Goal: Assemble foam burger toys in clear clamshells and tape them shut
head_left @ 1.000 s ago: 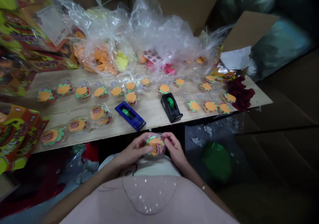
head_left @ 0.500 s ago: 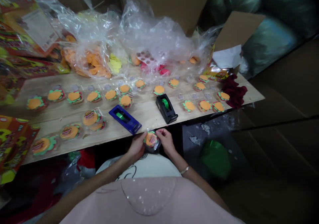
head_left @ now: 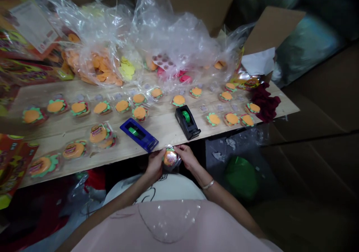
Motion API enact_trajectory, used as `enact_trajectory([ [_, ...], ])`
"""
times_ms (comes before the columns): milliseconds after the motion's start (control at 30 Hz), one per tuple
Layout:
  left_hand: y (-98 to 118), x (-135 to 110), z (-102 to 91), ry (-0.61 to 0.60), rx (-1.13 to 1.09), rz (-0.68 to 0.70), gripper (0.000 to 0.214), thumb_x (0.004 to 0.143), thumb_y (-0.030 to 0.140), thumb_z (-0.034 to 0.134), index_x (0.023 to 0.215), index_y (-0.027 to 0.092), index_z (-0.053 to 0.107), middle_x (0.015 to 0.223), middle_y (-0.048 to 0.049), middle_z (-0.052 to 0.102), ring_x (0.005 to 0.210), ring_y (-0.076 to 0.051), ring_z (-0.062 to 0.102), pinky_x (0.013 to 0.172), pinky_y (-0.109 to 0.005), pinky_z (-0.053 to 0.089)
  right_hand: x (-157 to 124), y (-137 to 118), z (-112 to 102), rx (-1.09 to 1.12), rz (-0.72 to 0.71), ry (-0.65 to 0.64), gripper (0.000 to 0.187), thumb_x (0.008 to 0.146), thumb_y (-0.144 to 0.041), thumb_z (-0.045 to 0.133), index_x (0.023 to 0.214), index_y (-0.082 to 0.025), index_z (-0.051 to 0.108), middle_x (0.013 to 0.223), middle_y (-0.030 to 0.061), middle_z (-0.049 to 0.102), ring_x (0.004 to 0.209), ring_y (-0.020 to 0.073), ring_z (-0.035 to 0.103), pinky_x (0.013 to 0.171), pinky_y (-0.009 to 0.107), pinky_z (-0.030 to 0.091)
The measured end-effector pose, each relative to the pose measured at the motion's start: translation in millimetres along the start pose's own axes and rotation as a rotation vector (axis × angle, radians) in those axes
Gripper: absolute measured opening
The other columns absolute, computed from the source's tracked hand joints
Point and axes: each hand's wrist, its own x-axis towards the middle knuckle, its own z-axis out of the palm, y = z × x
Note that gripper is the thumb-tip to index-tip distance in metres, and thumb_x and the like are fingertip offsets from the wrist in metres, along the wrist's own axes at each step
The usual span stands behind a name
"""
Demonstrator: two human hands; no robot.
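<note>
Between my two hands is a clear plastic clamshell pack [head_left: 170,157] with a toy burger inside and a printed label on top. My left hand [head_left: 155,165] grips its left side, and my right hand [head_left: 186,156] pinches its upper right edge. The pack is held just off the table's front edge, above my lap. Just beyond it on the table lie a blue tape dispenser [head_left: 139,134] and a black tape dispenser [head_left: 187,122], each with green tape. To the left sit labelled burger packs, including one pack [head_left: 74,149] near the front edge.
Several open clamshells with toy burgers [head_left: 122,105] line the wooden table [head_left: 157,123]. Clear bags of orange foam pieces [head_left: 103,67] fill the back. Printed boxes [head_left: 25,70] stand at left. Dark red cloth [head_left: 265,101] and an open carton [head_left: 273,29] are at right.
Both hands still hold the pack, which has turned slightly between my fingers. The view has shifted a little, so the things at left appear further left.
</note>
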Motion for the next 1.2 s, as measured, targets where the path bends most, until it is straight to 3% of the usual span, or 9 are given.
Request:
enact_trajectory([
  [167,12,-6,-9.7,-0.121,0.144,-0.085,0.035,0.047,0.03,0.083,0.068,0.01,0.064,0.064,-0.0055,0.067,0.056,-0.017,0.061,0.057,-0.029,0.049,-20,0,4,-0.022,0.031,-0.11,0.04,0.056,-0.051,0.074,0.066,-0.015,0.06,0.058,-0.0023,0.059,0.05,0.0089,0.047,0.052,0.023,0.035],
  [267,23,-20,-20.2,-0.218,0.254,-0.139,0.033,0.047,0.026,0.085,0.066,0.009,0.065,0.056,-0.0032,0.063,0.049,-0.014,0.058,0.049,-0.024,0.044,-36,0,5,-0.063,-0.027,-0.166,0.035,0.058,-0.045,0.075,0.064,-0.015,0.059,0.057,-0.0038,0.055,0.051,0.0085,0.045,0.052,0.022,0.034],
  [400,29,-37,-30.8,-0.34,0.17,-0.164,0.041,0.056,0.031,0.083,0.088,0.012,0.066,0.081,-0.0062,0.069,0.07,-0.018,0.065,0.066,-0.028,0.051,-47,8,5,0.055,-0.145,-0.06,0.031,0.064,-0.044,0.072,0.066,-0.017,0.055,0.058,-0.0056,0.05,0.052,0.0088,0.043,0.053,0.023,0.036],
  [500,25,-37,-28.7,-0.288,0.096,-0.106,0.044,0.057,0.034,0.082,0.091,0.013,0.065,0.085,-0.0062,0.069,0.072,-0.018,0.065,0.066,-0.029,0.052,-45,16,7,0.182,-0.185,0.032,0.033,0.065,-0.046,0.071,0.067,-0.018,0.051,0.058,-0.0066,0.048,0.053,0.0087,0.043,0.054,0.023,0.037],
  [633,14,-23,-17.4,-0.159,0.006,-0.059,0.041,0.05,0.032,0.084,0.079,0.012,0.066,0.069,-0.0028,0.067,0.058,-0.015,0.062,0.055,-0.025,0.05,-36,18,12,0.229,-0.193,0.084,0.036,0.063,-0.046,0.073,0.065,-0.018,0.049,0.056,-0.0072,0.048,0.05,0.0079,0.042,0.052,0.022,0.036],
  [833,3,-6,-10.5,-0.015,-0.111,-0.072,0.033,0.049,0.026,0.084,0.073,0.01,0.066,0.07,-0.0061,0.07,0.061,-0.017,0.064,0.063,-0.029,0.053,-26,11,17,0.282,-0.213,0.122,0.036,0.061,-0.045,0.075,0.064,-0.018,0.051,0.054,-0.0073,0.051,0.048,0.0077,0.044,0.052,0.022,0.038],
  [933,0,-2,-9.3,0.045,-0.135,-0.087,0.03,0.051,0.023,0.082,0.073,0.01,0.066,0.072,-0.0082,0.07,0.063,-0.019,0.065,0.065,-0.032,0.053,-20,11,16,0.295,-0.166,0.133,0.037,0.058,-0.045,0.077,0.062,-0.017,0.052,0.054,-0.0063,0.054,0.049,0.008,0.048,0.054,0.022,0.041],
  [1033,-2,0,-6.8,0.076,-0.149,-0.045,0.03,0.049,0.023,0.083,0.071,0.011,0.065,0.07,-0.0052,0.07,0.063,-0.017,0.065,0.067,-0.03,0.053,-16,8,13,0.267,-0.079,0.064,0.037,0.057,-0.045,0.077,0.067,-0.016,0.056,0.061,-0.0026,0.062,0.054,0.0105,0.054,0.059,0.025,0.045],
  [1200,-4,1,-3.0,0.094,-0.122,-0.006,0.037,0.043,0.027,0.086,0.068,0.01,0.066,0.065,-0.0046,0.068,0.059,-0.017,0.064,0.063,-0.029,0.05,-10,-2,15,0.079,0.029,0.051,0.038,0.051,-0.04,0.08,0.071,-0.014,0.06,0.064,0.0011,0.066,0.056,0.0135,0.058,0.059,0.026,0.045],
])
